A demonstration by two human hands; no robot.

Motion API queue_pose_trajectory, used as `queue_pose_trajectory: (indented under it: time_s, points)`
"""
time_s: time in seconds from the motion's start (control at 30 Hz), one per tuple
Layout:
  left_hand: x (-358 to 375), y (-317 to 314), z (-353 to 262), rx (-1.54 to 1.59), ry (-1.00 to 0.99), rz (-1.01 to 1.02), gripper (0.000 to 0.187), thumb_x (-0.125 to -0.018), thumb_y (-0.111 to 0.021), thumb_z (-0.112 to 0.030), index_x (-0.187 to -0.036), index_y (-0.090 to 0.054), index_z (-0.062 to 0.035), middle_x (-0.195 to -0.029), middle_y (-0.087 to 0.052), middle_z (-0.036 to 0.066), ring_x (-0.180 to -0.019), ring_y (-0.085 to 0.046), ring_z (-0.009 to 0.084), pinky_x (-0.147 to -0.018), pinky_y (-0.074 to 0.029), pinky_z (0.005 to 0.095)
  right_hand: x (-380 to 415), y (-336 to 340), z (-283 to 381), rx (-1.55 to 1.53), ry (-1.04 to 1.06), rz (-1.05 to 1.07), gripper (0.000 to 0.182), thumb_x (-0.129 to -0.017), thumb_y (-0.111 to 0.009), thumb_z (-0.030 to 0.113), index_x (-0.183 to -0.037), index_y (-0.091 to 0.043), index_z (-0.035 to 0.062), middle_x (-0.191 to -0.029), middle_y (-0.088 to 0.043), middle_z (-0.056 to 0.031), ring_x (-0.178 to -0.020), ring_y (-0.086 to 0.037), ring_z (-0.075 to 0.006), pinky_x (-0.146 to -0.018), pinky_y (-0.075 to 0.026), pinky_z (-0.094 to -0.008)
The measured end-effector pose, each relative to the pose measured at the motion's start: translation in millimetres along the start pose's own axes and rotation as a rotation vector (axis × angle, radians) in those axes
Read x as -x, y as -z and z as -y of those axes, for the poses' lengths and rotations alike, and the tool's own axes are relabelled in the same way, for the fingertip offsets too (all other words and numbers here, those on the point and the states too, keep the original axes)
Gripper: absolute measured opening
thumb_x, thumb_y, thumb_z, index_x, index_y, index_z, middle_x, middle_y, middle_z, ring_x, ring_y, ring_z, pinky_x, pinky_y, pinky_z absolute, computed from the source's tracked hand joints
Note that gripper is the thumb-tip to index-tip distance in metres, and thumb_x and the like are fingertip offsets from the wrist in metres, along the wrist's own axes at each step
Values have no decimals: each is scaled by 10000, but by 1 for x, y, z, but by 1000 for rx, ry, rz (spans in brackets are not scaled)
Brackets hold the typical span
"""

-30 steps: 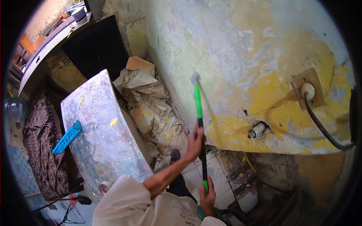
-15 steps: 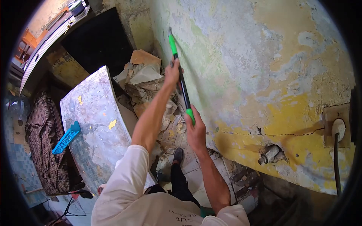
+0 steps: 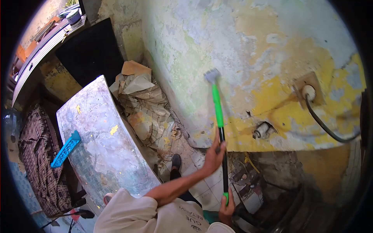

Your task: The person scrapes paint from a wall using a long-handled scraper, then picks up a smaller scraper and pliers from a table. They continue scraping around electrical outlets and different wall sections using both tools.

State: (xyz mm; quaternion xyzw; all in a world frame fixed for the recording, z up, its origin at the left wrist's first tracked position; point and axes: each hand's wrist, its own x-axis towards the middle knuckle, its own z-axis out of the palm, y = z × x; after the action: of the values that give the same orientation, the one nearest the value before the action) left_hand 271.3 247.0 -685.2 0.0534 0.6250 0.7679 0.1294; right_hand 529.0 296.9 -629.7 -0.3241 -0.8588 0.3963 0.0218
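Observation:
A long black and green scraper (image 3: 218, 110) slants up against the peeling wall (image 3: 248, 50), its flat grey head on or close to the pale plaster. My left hand (image 3: 215, 156) is wrapped round the middle of the black shaft. Lower down, my right hand (image 3: 227, 206) grips the green end of the handle. Yellow paint and a pipe stub (image 3: 262, 130) in a broken hole lie to the right of the shaft.
A worn board (image 3: 105, 136) with a blue plastic piece (image 3: 66, 150) stands at left, beside a dark patterned cloth (image 3: 42, 159). Rubble and torn sheets (image 3: 145, 105) line the wall's foot. A cable (image 3: 324, 126) hangs from a wall socket (image 3: 309, 92).
The scraper's head has moved right and down across the wall, and both hands have moved down and to the right with it. The view has shifted towards the right.

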Motion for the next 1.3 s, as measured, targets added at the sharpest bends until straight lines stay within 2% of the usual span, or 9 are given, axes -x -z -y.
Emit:
queue_pose_trajectory:
  time_s: [0.17, 0.23, 0.33, 0.57, 0.67, 0.8, 0.97, 1.1, 1.3]
  points:
    - [75, -28, -6, 8, -107, 20, 753, -1157, -558, -322, -1764, -135, -182, -1025, -720, 119, -814, -583, 166, -796, -521, 305, 89, 20, -28, 132, 65, -150, 486, -1112, -574, 190, -1519, -560, -74, -1320, -704, -322, -1106, -747, -433, -913, -586, -458]
    - [53, -20, 3, -34, -159, -48, 732, -1161, -548, -316, -1763, -154, -180, -937, -681, 90, -799, -570, 142, -785, -528, 300, 78, 3, -22, -27, -3, -77, 526, -1136, -588, 320, -1571, -555, 27, -1433, -681, -236, -1287, -662, -356, -1074, -516, -430]
    - [-20, 13, -38, 83, 24, -112, 695, -1161, -543, -290, -1755, -202, -170, -776, -490, 10, -705, -476, 107, -632, -449, 316, 7, -11, 67, 38, 207, -120, 485, -1114, -583, 229, -1506, -582, -56, -1276, -721, -319, -1115, -743, -439, -934, -578, -451]
    - [-226, 104, -92, 80, -249, -274, 572, -1136, -579, -375, -1582, -490, -27, -699, -512, -28, -612, -510, 89, -563, -447, 310, -156, -46, 181, -144, 464, 16, 488, -1123, -598, 294, -1500, -586, -17, -1344, -706, -282, -1224, -705, -407, -1020, -542, -418]
    - [-196, 100, -118, 38, -265, -242, 674, -1134, -555, -407, -1680, -380, -52, -682, -489, -17, -601, -500, 107, -558, -444, 343, -132, -46, 185, -198, 596, -10, 511, -1121, -603, 248, -1554, -525, -12, -1402, -671, -276, -1264, -683, -360, -1052, -520, -396]
    - [-101, 45, -133, -68, -379, -100, 722, -1142, -570, -365, -1740, -250, -118, -744, -511, -25, -659, -504, 92, -579, -448, 293, -40, -30, 108, -364, 293, -21, 538, -1116, -601, 200, -1575, -481, -55, -1411, -673, -224, -1183, -670, -253, -1014, -517, -341]
    - [-21, 9, -195, -43, -331, 63, 716, -1147, -557, -380, -1741, -239, -136, -771, -527, 54, -725, -498, 150, -666, -463, 343, 42, 2, 116, -387, 191, -167, 578, -1143, -575, 345, -1581, -515, -27, -1422, -673, -269, -1297, -652, -333, -1068, -510, -413]
    - [-84, 20, -221, -36, -522, -77, 702, -1142, -564, -368, -1697, -303, -25, -774, -505, 72, -725, -496, 147, -653, -455, 345, 6, 27, 186, -242, 259, -112, 533, -1121, -581, 184, -1561, -479, -99, -1437, -644, -298, -1243, -673, -291, -1048, -512, -364]
    - [-234, 69, -320, -61, -670, -242, 584, -1126, -551, -362, -1554, -521, 35, -734, -554, 102, -721, -534, 172, -661, -469, 409, -135, 17, 294, -334, 814, -156, 530, -1144, -559, 234, -1583, -477, -51, -1458, -638, -304, -1350, -648, -356, -1091, -497, -398]
